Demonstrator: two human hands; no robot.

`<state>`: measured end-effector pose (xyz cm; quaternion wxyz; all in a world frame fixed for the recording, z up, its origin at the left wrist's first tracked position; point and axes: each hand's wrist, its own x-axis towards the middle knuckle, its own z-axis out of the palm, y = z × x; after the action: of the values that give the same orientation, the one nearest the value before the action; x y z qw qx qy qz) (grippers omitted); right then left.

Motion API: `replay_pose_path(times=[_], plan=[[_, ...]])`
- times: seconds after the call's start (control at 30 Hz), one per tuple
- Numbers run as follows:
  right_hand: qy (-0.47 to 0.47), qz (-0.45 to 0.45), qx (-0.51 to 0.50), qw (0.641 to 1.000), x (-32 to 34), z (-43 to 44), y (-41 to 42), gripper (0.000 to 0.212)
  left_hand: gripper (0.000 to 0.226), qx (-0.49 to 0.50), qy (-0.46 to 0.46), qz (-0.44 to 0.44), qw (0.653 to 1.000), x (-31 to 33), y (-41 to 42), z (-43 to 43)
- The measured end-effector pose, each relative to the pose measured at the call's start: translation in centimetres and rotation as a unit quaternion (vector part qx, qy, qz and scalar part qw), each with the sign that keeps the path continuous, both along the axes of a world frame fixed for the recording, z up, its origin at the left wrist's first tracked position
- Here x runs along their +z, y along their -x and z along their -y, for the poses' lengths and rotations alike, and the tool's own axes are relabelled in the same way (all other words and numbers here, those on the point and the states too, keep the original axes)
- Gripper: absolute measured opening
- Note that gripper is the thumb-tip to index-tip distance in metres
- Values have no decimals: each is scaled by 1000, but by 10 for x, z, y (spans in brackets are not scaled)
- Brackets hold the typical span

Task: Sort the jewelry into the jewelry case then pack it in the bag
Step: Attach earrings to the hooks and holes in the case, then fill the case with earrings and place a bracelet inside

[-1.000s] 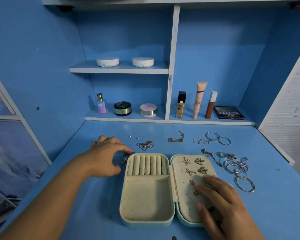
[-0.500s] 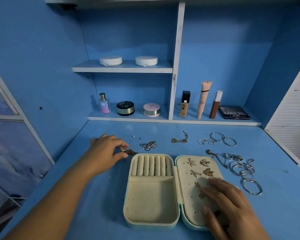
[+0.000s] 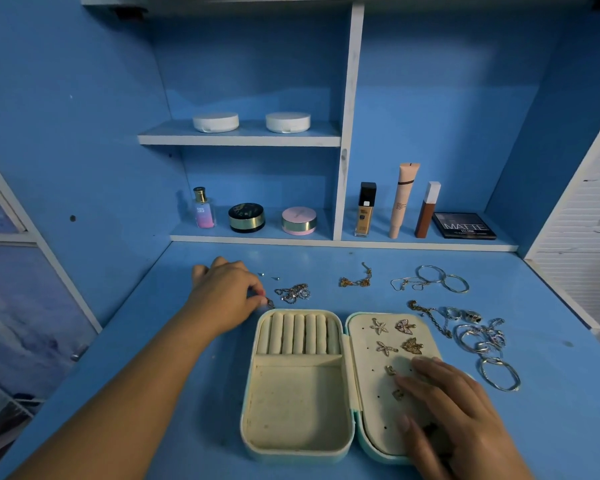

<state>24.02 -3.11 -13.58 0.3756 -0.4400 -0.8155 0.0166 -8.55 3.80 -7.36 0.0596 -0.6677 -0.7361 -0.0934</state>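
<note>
Hands first: the left hand [image 3: 222, 292] reaches across the left half of the counter [image 3: 551, 393], its fingers curled, with thumb and forefinger pinching a small dark metal piece [image 3: 269, 302] low over the surface, just beyond the far left corner of the case [image 3: 248, 403]. What kind of piece it is cannot be told. The right hand [image 3: 465, 417] lies flat with fingers nearly straight and holds nothing, pressing on the near part of the lid panel [image 3: 371, 420]. The case lies open flat near the counter's front edge, about midway along it, with ring rolls [image 3: 297, 333] across the far end of its left half and a bare tray below them. Four earrings sit on the lid panel: two starfish [image 3: 379, 326] in the left column and two butterflies [image 3: 405, 326] in the right. Two gold studs [image 3: 390, 370] lie just beside the right fingertips [image 3: 400, 379]. Loose on the counter beyond the case are two tiny studs [image 3: 267, 276], a silver chain [image 3: 293, 292], a gold chain [image 3: 357, 280] and thin hoops [image 3: 442, 278] toward the back edge. Right of the case lie a gold bracelet [image 3: 430, 317], a cluster of rings [image 3: 478, 337] and a silver bangle [image 3: 499, 374], all clear of the right hand.
</note>
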Motion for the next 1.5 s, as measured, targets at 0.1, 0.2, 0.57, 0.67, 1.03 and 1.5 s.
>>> replay_pose_path(times=[0.1,0.2,0.57,0.67,1.03,1.5], plan=[[2,-4,1,1000,1,1,1,54,20,14,11,-28,999,3,-6,-10],[2,-9,2,1000,2,1,1,54,18,20,15,-10,1000,8,-6,-19],[-2,-11,11,1000,2,-1,1,55,15,21,117,-16,993,36,30,5],[-2,-9,10,1000,2,0,1,56,24,10,123,-33,992,32,25,6],[9,-13,3,1000,0,2,0,51,20,-23,31,42,998,30,-10,-5],[44,-36,14,998,7,9,0,32,73,-120,63,132,982,5,-133,86]])
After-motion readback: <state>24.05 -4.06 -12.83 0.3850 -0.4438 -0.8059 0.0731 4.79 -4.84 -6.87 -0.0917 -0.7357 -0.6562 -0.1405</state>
